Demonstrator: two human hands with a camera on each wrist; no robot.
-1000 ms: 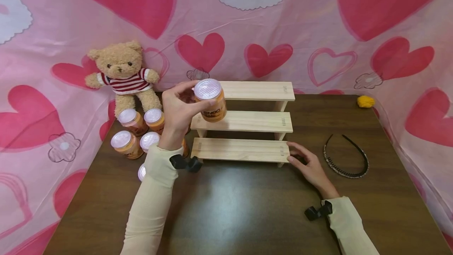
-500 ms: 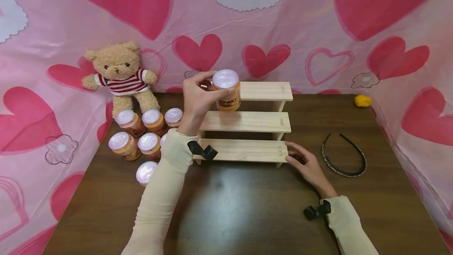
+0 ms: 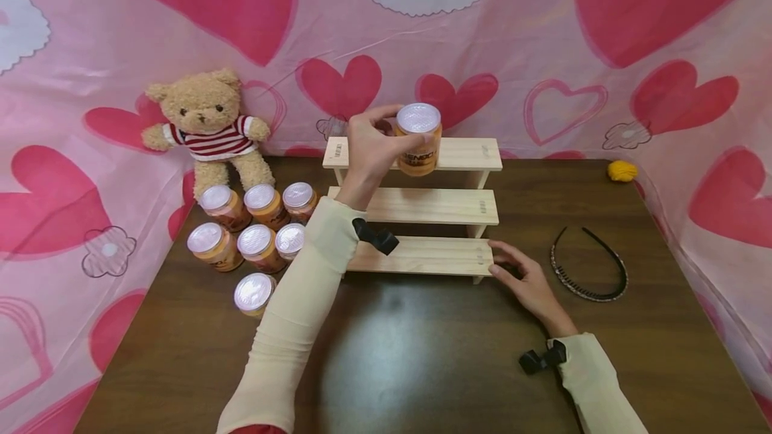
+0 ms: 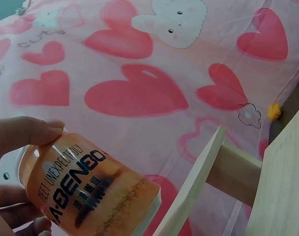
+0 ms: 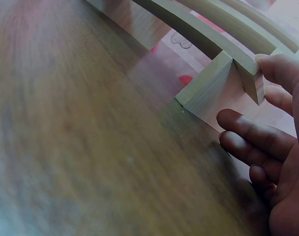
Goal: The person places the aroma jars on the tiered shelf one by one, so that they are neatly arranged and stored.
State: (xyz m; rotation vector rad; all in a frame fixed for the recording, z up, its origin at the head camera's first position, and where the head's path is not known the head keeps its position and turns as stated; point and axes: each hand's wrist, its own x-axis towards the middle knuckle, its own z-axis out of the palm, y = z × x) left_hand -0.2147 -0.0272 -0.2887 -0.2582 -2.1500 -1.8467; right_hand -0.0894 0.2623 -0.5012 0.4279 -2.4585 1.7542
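Observation:
My left hand (image 3: 376, 146) grips an orange jar (image 3: 418, 146) with a pale textured lid, fingers and thumb round its side. In the head view the jar appears in front of the top board of a three-tier wooden display shelf (image 3: 434, 206). Dark lettering shows on the jar's side (image 4: 90, 187) in the left wrist view, its base near a board (image 4: 193, 182). At the right end of the lowest board, my right hand (image 3: 527, 283) pinches the wood between thumb and index finger. The other fingers (image 5: 247, 130) stay off the board, loosely bent.
Several similar jars (image 3: 220, 246) stand on the dark table (image 3: 398, 367) left of the shelf. Behind them a teddy bear (image 3: 208, 126) sits against the pink heart-print cloth. To the right lie a black headband (image 3: 621, 273) and a small yellow object (image 3: 622, 171).
My left hand has carried the jar rightward and toward the back, from near the middle tier to the top tier. The right hand has stayed at the lowest board's end.

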